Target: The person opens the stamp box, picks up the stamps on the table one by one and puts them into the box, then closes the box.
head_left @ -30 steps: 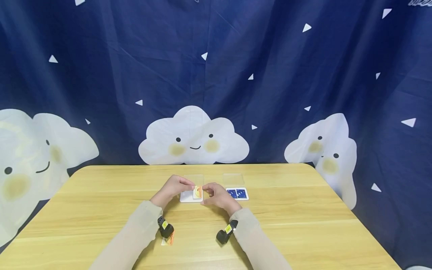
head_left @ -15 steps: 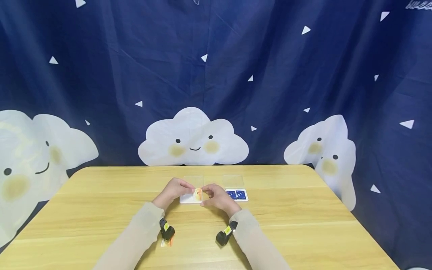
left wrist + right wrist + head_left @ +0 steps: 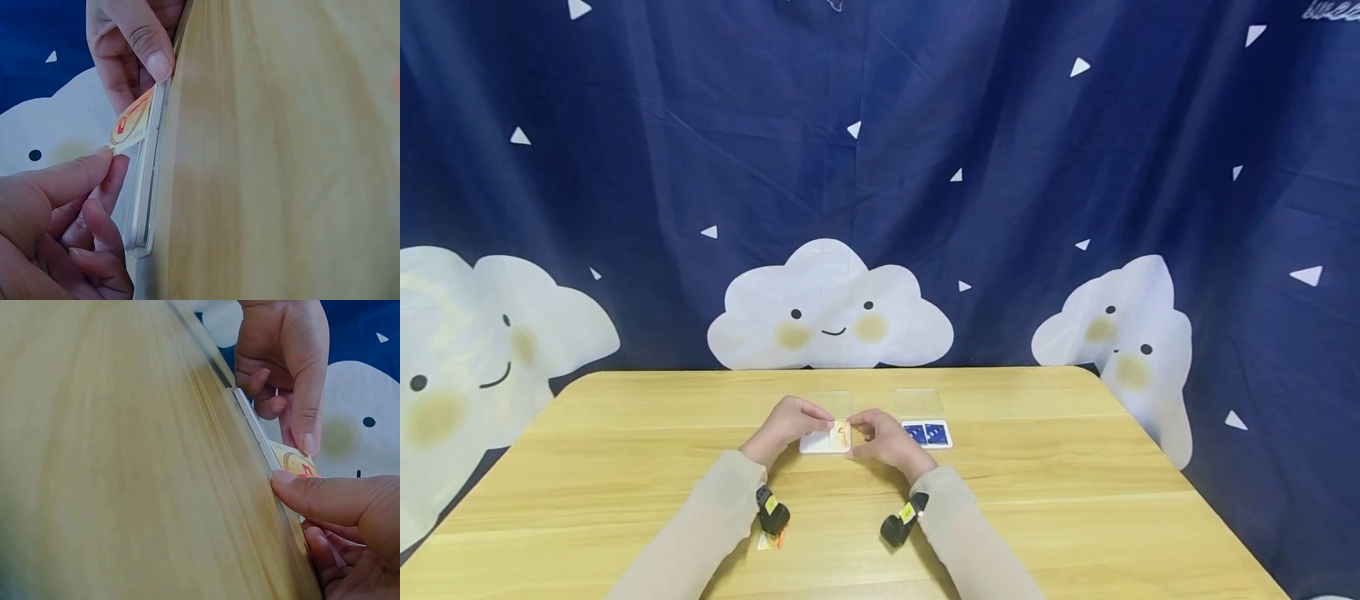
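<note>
The packet (image 3: 132, 125) is sitting tilted over the case (image 3: 815, 444); the left hand (image 3: 788, 425) is pinching its corner, apparently to angle it, while the right hand (image 3: 882, 440) is gripping the case's edge, likely for steadiness.

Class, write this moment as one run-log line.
left hand: pinches orange-yellow piece | right hand: holds open white case | blue pieces: in second case

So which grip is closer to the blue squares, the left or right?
Right. The right grip is just left of the blue squares, at the neighbouring white case; the left grip is farther left, pinching the orange-and-yellow card.
</note>
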`<state>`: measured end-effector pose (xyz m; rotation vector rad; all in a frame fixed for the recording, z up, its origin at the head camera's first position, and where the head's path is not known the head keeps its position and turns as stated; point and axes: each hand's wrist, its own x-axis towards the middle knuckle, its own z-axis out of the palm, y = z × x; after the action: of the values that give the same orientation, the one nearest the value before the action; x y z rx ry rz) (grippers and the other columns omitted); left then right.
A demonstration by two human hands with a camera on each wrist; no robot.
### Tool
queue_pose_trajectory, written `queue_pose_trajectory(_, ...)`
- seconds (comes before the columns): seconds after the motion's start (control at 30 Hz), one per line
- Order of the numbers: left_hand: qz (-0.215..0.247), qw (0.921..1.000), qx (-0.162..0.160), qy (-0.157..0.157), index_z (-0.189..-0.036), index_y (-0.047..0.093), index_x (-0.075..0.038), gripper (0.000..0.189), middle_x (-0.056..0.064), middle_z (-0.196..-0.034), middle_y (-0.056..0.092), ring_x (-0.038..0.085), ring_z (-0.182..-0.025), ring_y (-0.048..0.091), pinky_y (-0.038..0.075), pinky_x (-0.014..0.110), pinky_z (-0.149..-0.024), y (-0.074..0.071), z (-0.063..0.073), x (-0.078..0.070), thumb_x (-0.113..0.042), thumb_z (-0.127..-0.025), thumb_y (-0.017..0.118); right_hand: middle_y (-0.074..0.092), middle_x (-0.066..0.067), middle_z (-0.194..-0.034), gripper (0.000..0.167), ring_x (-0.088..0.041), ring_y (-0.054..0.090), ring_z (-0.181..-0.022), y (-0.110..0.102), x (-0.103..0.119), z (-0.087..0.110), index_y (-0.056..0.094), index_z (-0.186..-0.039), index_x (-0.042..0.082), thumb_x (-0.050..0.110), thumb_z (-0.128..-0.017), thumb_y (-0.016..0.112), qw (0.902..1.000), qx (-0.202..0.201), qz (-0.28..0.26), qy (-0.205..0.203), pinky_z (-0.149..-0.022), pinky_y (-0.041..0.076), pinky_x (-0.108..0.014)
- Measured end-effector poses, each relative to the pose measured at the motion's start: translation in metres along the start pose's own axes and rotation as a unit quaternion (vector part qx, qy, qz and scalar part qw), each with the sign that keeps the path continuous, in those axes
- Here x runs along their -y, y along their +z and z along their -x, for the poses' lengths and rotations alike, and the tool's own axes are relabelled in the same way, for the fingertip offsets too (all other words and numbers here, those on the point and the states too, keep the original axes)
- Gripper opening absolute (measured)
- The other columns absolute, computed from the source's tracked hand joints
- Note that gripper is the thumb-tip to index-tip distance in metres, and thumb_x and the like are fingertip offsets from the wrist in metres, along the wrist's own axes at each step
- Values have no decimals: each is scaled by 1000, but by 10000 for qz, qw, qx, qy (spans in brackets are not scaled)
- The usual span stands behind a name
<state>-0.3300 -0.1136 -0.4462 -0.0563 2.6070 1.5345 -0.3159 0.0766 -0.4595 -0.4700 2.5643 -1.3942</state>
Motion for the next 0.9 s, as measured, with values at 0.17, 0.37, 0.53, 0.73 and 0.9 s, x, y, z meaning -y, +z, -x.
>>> queue_pose_trajectory(0.17,24,10000,-28,48,-81,75,-4,7,8,-95,71,17,-83,58,42,24,-67,0,0,1,-7,-74,75,59,-11,-116,52,-28,55,-104,0,1,0,61,-119,5,8,-71,80,10000,-6,25,-15,-94,44,-44)
queue_pose_trajectory(0.37,66,10000,-37,5,-82,75,-4,8,9,-97,70,16,-81,57,42,23,-65,0,0,0,-7,-74,75,59,-12,-116,51,-28,55,-105,1,1,0,62,-118,5,7,-70,81,9999,-45,94,17,-94,43,-45)
queue_pose_trajectory(0.53,13,10000,-65,16,-83,76,-5,9,9,-98,70,17,-82,58,43,24,-66,0,0,0,-8,-74,76,59,-12,-116,50,-28,55,-106,1,1,0,62,-117,5,7,-71,80,9999,-46,96,25,-95,43,-45)
queue_pose_trajectory(0.73,-35,10000,-50,-76,-85,76,-6,9,9,-100,70,18,-86,58,43,26,-70,-1,0,-1,-8,-76,75,59,-12,-117,51,-28,55,-107,0,1,0,62,-118,6,7,-71,80,9999,-49,138,47,-94,44,-44)
queue_pose_trajectory(0.9,8,9999,10,-164,-86,75,-6,10,8,-100,69,19,-86,57,43,26,-69,-5,0,-3,-9,-77,74,59,-10,-117,51,-27,55,-107,0,1,1,62,-119,6,8,-71,80,9999,-47,114,87,-94,44,-43)
